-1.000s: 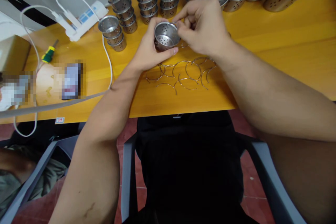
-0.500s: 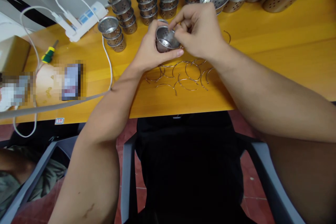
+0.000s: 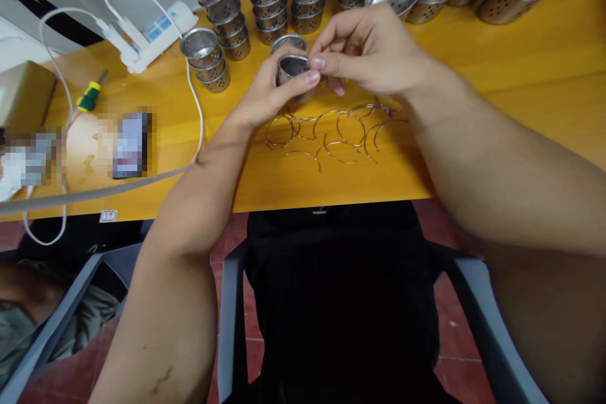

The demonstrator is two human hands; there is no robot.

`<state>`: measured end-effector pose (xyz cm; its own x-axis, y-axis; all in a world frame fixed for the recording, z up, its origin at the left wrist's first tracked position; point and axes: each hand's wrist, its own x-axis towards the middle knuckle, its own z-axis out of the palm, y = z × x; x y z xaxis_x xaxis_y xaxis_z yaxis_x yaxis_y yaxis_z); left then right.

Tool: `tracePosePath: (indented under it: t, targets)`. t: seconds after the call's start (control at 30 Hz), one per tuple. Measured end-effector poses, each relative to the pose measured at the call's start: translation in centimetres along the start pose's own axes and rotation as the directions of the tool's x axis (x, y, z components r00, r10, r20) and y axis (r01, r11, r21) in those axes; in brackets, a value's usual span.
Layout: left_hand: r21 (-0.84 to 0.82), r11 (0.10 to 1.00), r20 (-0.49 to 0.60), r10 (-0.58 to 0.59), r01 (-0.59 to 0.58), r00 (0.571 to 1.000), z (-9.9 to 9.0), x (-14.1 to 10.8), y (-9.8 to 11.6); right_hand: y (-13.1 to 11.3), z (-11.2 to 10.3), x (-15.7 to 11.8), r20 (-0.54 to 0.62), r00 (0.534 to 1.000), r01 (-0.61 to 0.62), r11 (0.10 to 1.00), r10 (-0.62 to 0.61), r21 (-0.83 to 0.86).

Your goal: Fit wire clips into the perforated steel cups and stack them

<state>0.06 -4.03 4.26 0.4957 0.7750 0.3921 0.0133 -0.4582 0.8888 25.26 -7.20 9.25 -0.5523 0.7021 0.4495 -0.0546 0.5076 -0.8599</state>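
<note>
Head view: the left hand (image 3: 262, 89) grasps a metal cup (image 3: 292, 64) above the bench (image 3: 502, 88). Fingertips of the right hand (image 3: 372, 53) touch its rim; whether they grip anything, I cannot tell. Curved wires (image 3: 338, 128) lie toward the near edge.

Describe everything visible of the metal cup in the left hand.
The cup looks like shiny metal, with a round rim and small holes in its wall. Mouth up, it sits in the left hand beyond the curved wires. The right hand has fingertips at the rim, contact unclear; hands hide much.
</note>
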Motion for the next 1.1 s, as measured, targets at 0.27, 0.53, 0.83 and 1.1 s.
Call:
tracePosePath:
  t: [0.27,0.53,0.83,1.1]
  targets:
    - [-0.077,0.997,0.078,0.005,0.001,0.997,0.3,-0.1,-0.1,1.7,0.6,0.5,-0.074,0.996,-0.055,0.998,0.056,0.014]
    - [0.061,0.997,0.020,-0.058,0.057,0.998,-0.6,0.1,-1.3,1.9,1.2,0.7,-0.081,0.989,-0.123,0.992,0.120,-0.024]
    - [0.112,0.993,-0.030,-0.041,0.045,0.999,-0.4,0.2,-1.3,2.2,1.2,0.8,-0.081,0.993,-0.083,0.996,0.082,-0.017]
    - [0.158,0.987,-0.036,0.004,0.002,0.999,-0.5,0.4,-1.4,1.7,1.7,0.6,-0.115,0.989,-0.101,0.993,0.093,-0.065]
